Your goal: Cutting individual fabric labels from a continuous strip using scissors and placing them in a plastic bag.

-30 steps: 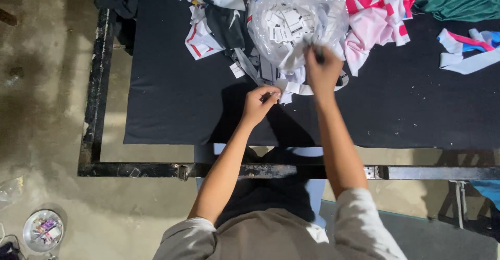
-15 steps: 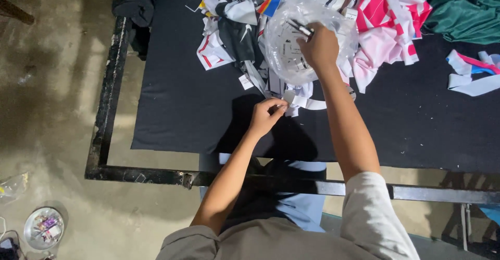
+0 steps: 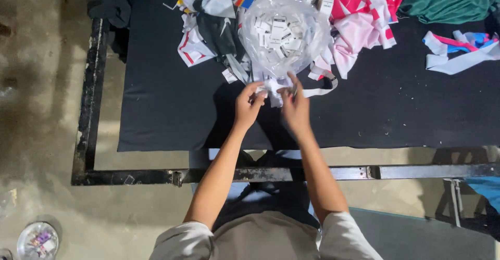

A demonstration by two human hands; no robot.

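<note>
Both hands meet at the near edge of the clear plastic bag of small white tags (image 3: 284, 31). The left hand (image 3: 248, 105) pinches a small white fabric strip (image 3: 272, 89), and the right hand (image 3: 296, 107), which half a second ago reached up into the bag at twelve o'clock, has dropped back beside it, fingers pinched on the same strip. The strip lies roughly nine to three between them, above the black cloth-covered surface (image 3: 172, 109). A pink-and-white garment pile (image 3: 364, 15) sits at one o'clock.
</note>
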